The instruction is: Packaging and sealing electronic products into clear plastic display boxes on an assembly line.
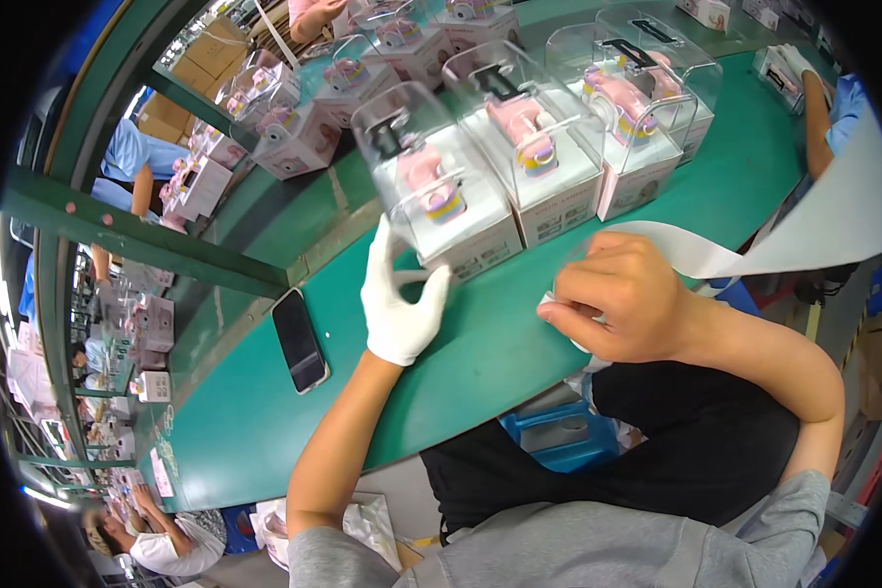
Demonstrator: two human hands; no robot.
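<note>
My left hand (402,309), in a white glove, reaches to the near left corner of a white box (475,240). Its fingers lie along the box's left side and the thumb by the front edge, spread apart. On that box sits a pink toy camera (431,186) under a clear plastic cover. My right hand (622,294), its visible fingers bare, is curled over the green table's near edge. A little whitish material shows beneath the curled fingers, but what they hold is hidden. Beside the first box stand a similar box (559,196) and another (642,176).
A long white strip (823,235) curves in from the right behind my right hand. On the green table (255,431) lies a black phone (300,341). Green metal bars (157,253) divide off the left side, with more boxed toys beyond. Co-workers' arms (813,108) show around the edges.
</note>
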